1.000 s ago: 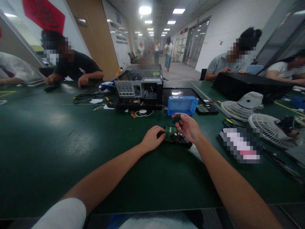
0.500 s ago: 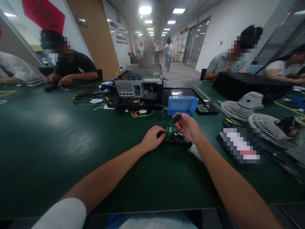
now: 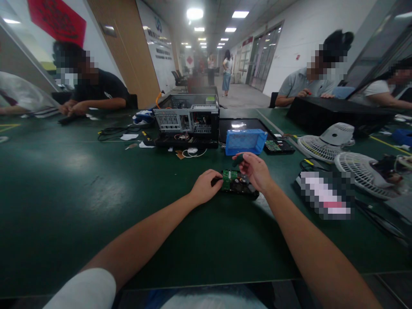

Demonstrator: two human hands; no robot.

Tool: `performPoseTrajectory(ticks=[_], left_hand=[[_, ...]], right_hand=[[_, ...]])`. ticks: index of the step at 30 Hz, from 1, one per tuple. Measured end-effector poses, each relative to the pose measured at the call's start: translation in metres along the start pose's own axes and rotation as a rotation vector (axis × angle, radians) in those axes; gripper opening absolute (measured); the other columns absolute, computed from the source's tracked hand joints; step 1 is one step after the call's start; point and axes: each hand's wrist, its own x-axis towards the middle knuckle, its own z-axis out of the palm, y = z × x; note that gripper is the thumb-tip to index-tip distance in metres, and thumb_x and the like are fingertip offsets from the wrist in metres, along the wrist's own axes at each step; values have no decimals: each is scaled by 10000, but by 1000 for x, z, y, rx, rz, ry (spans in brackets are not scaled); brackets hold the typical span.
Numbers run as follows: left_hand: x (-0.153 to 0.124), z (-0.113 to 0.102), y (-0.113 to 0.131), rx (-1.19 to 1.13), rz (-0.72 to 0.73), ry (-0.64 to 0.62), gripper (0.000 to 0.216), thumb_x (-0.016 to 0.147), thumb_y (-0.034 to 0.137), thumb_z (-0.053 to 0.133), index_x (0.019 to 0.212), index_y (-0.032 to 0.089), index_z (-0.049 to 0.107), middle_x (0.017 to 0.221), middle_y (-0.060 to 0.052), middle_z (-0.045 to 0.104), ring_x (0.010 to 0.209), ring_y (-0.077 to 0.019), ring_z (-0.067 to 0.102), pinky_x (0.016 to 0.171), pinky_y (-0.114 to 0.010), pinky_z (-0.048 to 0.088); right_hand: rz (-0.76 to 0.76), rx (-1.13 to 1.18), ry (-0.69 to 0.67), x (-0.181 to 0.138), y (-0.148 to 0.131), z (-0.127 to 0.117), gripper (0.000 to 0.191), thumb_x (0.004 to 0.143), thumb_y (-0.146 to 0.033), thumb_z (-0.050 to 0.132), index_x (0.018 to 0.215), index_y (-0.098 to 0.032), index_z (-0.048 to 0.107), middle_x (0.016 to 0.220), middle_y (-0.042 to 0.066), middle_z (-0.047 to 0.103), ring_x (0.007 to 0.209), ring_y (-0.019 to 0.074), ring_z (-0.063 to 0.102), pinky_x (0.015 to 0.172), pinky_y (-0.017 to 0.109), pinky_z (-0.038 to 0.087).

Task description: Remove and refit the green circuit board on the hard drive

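Observation:
A flat black device with an exposed green circuit board point(image 3: 230, 182) lies on the green table in front of me. My left hand point(image 3: 206, 186) grips its left end, thumb and fingers closed at the edge. Over the device's far right part is my right hand point(image 3: 255, 171), its fingers curled round a short, thick, dark green tool handle point(image 3: 238, 160). The handle's lower end and any shaft are hidden or too small to make out. Loose wires and small parts show inside the black housing, below the right hand.
Beyond the device stands a blue plastic bin point(image 3: 246, 142), beside an opened computer case point(image 3: 186, 122). Another circuit board unit point(image 3: 279, 146) lies right of the bin. White fan parts point(image 3: 322, 143) and a black box point(image 3: 336, 116) occupy the right. Co-workers sit across the table.
Both my hands and the device stay nearly in place; the view shifts slightly. Across the table on the left, a co-worker's hands have moved closer together.

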Motion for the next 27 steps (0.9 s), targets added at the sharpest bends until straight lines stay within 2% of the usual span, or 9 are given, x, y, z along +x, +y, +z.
performPoseTrajectory(ticks=[12, 16, 20, 23, 27], left_hand=[[0, 1, -3, -1, 3, 4, 153, 902, 233, 649, 1047, 217, 695, 1032, -48, 682, 988, -216, 647, 884, -368, 535], [-1, 0, -2, 0, 8, 3, 144, 911, 245, 642, 1042, 217, 692, 1034, -45, 678, 983, -212, 643, 873, -366, 530], [0, 3, -3, -5, 23, 12, 133, 906, 231, 646, 1031, 218, 688, 1009, -39, 680, 968, -206, 643, 862, -358, 526], [0, 4, -4, 1, 33, 21, 132, 901, 221, 649, 1028, 219, 685, 998, -37, 680, 959, -207, 642, 862, -360, 524], [0, 2, -3, -1, 31, 15, 137, 902, 218, 647, 1034, 219, 686, 1008, -38, 678, 964, -207, 643, 860, -360, 526]], right_hand=[[-50, -15, 12, 1, 2, 0, 155, 846, -362, 708, 844, -209, 685, 921, 33, 725, 612, 106, 543, 507, 237, 381], [-33, 12, -10, 0, 1, 1, 169, 849, -358, 707, 798, -212, 639, 969, 31, 736, 589, 102, 545, 493, 240, 376], [-13, 4, -45, -1, 1, 1, 164, 850, -374, 697, 907, -220, 689, 1007, 39, 732, 589, 100, 547, 486, 240, 368], [14, -22, -58, -2, 1, 1, 263, 840, -405, 694, 1032, -228, 727, 1009, 51, 728, 606, 108, 551, 483, 241, 357], [4, -56, -31, -1, 2, 1, 290, 828, -433, 693, 1025, -229, 751, 1027, 55, 731, 617, 109, 529, 487, 248, 346]])
